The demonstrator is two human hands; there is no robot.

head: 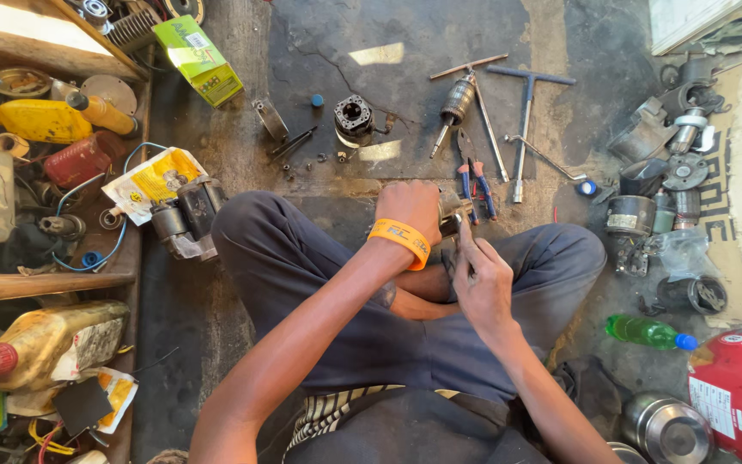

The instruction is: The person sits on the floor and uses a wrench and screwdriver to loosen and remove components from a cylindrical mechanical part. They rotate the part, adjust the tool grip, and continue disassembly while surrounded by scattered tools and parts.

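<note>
I sit cross-legged on a dark workshop floor. My left hand (411, 207), with an orange wristband, is closed around a small round metal part (452, 209) held above my knees. My right hand (478, 279) reaches up from below, its fingers pressed against the same part; what it holds, if anything, is hidden. Blue-handled pliers (477, 185) lie on the floor just beyond my hands. A motor armature (456, 101) and a black motor housing (353, 116) lie farther out.
A T-handle wrench (526, 112) and small screws lie ahead. A starter motor (185, 216) sits by my left knee. Shelves (45, 283) at left hold oil bottles and cans. Metal motor parts (672, 163), a green bottle (646, 331) and a red canister (736, 387) crowd the right.
</note>
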